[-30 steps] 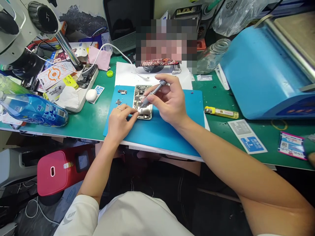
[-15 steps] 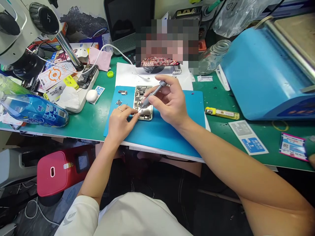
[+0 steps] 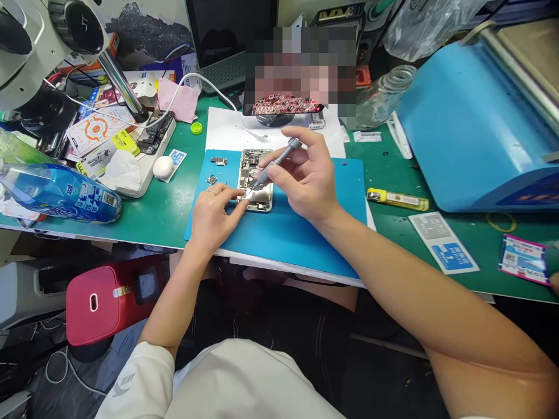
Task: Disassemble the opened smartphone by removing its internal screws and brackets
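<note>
White short-sleeved shirt [image 3: 244, 381], grey sleeve logo [image 3: 124, 385], thin ring [image 3: 212, 191] on left hand [image 3: 213, 216].

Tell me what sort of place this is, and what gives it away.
Probably a phone repair bench: an opened phone lies on a blue mat, the right hand holds what looks like a screwdriver over it, and an apparent microscope stands at left.

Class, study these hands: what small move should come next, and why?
Probably a slight twist of the grey screwdriver-like tool: the right hand grips it, tip angled down at the opened phone, and the left hand has its fingertips close beside that tip.
</note>
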